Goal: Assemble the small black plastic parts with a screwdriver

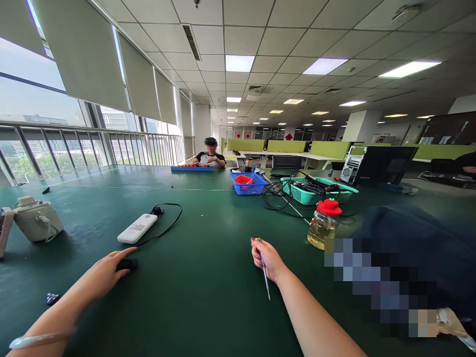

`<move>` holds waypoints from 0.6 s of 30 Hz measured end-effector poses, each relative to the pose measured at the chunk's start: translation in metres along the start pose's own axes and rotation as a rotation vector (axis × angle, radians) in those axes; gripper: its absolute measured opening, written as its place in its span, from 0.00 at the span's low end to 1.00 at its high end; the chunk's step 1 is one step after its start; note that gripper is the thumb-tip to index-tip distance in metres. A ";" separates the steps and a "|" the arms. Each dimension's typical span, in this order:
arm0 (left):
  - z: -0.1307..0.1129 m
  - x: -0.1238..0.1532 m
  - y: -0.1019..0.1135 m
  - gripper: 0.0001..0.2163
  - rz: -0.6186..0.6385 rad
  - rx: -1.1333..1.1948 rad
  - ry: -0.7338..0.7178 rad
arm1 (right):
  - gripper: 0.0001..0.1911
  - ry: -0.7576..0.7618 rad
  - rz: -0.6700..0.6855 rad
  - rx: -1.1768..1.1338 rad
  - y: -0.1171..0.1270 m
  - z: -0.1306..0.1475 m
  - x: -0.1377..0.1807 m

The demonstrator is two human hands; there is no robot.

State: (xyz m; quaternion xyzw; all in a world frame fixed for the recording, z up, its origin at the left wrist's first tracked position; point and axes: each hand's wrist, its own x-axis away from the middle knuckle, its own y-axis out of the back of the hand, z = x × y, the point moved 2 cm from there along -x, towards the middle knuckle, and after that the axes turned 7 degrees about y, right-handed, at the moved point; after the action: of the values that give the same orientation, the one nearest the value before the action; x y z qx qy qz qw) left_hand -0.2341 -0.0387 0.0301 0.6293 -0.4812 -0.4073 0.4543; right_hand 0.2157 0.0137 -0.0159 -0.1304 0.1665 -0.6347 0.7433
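My left hand (106, 272) rests low over the green table, its fingers and thumb around a small black object (128, 265) whose kind I cannot make out. Just beyond it lies a white power strip (137, 228) with a black cord looping to the right. In my right hand (269, 260) is a slim, pointed silver tool (265, 273), perhaps tweezers, held in curled fingers with its thin tip slanting back toward me. To the right of that hand stands a glass jar (322, 230) of yellowish liquid with a red lid.
A pale lidded mug (37, 218) stands at left, with a small dark shiny item (52, 299) nearer me. Farther back are a blue basket (247, 188), a teal basket (303, 195) of cables and a computer case (353, 164). Dark fabric (405, 238) lies right. Another person (210, 154) sits opposite.
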 end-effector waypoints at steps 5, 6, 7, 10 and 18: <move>-0.041 0.009 0.019 0.25 0.012 -0.100 0.044 | 0.22 -0.034 -0.027 -0.040 0.004 -0.001 -0.002; -0.057 0.012 0.022 0.24 -0.004 -0.097 0.032 | 0.23 -0.041 -0.034 -0.046 0.005 -0.001 -0.003; -0.075 0.016 0.023 0.23 -0.026 -0.078 -0.003 | 0.23 -0.050 -0.039 -0.049 0.006 -0.002 -0.004; -0.138 0.024 0.017 0.21 -0.035 0.009 -0.184 | 0.26 -0.092 -0.036 -0.039 0.006 -0.003 -0.008; -0.252 0.012 -0.051 0.22 0.172 0.074 -0.519 | 0.31 -0.256 0.061 0.007 0.009 0.003 -0.018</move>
State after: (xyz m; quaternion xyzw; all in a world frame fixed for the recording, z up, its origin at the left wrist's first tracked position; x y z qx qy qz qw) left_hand 0.0202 0.0011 0.0445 0.4769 -0.6477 -0.4969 0.3257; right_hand 0.2229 0.0332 -0.0151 -0.2025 0.0718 -0.5905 0.7779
